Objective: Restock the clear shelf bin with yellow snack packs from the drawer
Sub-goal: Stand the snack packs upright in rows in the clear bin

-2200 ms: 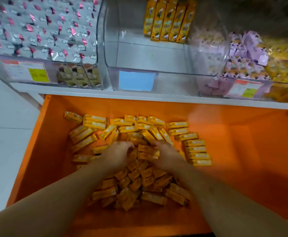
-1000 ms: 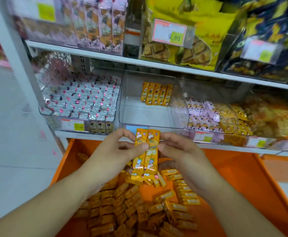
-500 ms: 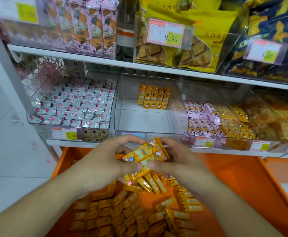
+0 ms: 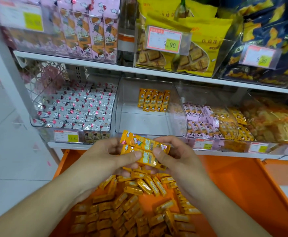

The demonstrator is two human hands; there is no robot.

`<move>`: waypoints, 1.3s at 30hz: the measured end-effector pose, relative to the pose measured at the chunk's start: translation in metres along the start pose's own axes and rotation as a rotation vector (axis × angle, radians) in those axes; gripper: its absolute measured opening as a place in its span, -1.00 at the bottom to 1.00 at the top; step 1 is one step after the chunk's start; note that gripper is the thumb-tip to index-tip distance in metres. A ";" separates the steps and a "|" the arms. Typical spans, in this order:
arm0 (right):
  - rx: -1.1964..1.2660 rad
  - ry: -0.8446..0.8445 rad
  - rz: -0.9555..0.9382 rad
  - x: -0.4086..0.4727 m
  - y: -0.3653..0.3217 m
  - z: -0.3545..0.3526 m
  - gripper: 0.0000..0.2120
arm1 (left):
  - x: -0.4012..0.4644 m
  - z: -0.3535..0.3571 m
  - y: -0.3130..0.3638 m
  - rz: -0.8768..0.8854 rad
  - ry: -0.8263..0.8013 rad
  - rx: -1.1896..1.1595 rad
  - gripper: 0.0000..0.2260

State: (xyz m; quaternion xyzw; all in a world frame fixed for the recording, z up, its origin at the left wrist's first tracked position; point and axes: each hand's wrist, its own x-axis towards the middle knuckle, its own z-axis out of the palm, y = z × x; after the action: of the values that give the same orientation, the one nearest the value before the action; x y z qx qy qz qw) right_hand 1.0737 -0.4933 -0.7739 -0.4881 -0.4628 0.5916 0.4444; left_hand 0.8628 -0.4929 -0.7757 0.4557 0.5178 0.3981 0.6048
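**Yellow packs in both hands, above the drawer**

My left hand [image 4: 105, 156] and my right hand [image 4: 175, 156] meet in front of the shelf's front edge, and between them I hold a small bundle of yellow snack packs [image 4: 144, 148]. The bundle lies tilted, its left end higher, with two packs showing on top and more tucked beneath. My left thumb presses across the lower pack from the left; my right thumb and curled fingers pinch the bundle's right end. Both hands are closed round the packs, not flat.

Just behind my hands sits the clear shelf bin [image 4: 121, 106], at the middle of the lower shelf. Five yellow packs [image 4: 154, 100] stand upright in a row against its back wall; the rest of its floor is bare plastic.

Below my wrists the orange drawer [image 4: 239, 182] stands open, with loose yellow packs [image 4: 131, 207] heaped over its left and middle part.

Left of the clear bin is a bin of silver-and-pink packs [image 4: 75, 108]; right of it, a bin of lilac packs [image 4: 203, 120]. On the upper shelf a price tag [image 4: 164, 40] reads 9.90.
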 end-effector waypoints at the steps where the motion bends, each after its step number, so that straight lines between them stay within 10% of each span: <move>1: 0.033 -0.008 0.013 -0.001 0.002 0.002 -0.77 | 0.000 0.000 0.000 0.029 0.029 -0.024 -0.70; 14: -0.514 -0.085 -0.074 0.003 0.008 0.010 -0.73 | 0.012 -0.002 0.013 0.229 0.077 0.292 -0.75; 22: -0.826 -0.088 -0.483 0.084 -0.046 0.002 -0.29 | 0.078 -0.008 0.068 0.416 0.114 0.653 -0.83; 30: -0.885 0.095 -0.460 0.225 -0.036 -0.013 -0.67 | 0.185 -0.038 0.087 0.418 0.204 1.074 -0.73; 39: -1.038 0.092 -0.451 0.325 -0.025 0.000 -0.56 | 0.267 -0.050 0.086 0.429 0.308 1.289 -0.72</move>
State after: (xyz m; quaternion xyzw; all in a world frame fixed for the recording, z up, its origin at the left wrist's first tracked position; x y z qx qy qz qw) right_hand 1.0340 -0.1712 -0.8030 -0.5571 -0.7658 0.1553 0.2813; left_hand 0.8514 -0.2087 -0.7653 0.7545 0.6292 0.1819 0.0414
